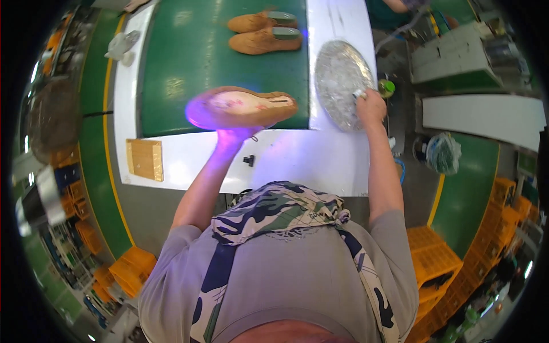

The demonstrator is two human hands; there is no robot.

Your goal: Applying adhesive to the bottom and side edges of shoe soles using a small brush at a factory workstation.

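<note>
My left hand is closed round a brown shoe from below, holding it above the near edge of the green belt. The shoe's pale underside faces up, marked with reddish spots, and purple light falls on its toe end. At the right, my right hand is over the edge of a round, crusted, whitish tray. Its fingers are closed on something small and whitish that I cannot make out. Farther up the belt stands a pair of brown shoes, side by side, toes to the left.
A tan board and a small black clip lie on the white table. A green-capped bottle stands beyond the tray. Orange crates flank me, and a bag-lined bin is at the right. Another person's arm shows at the far right.
</note>
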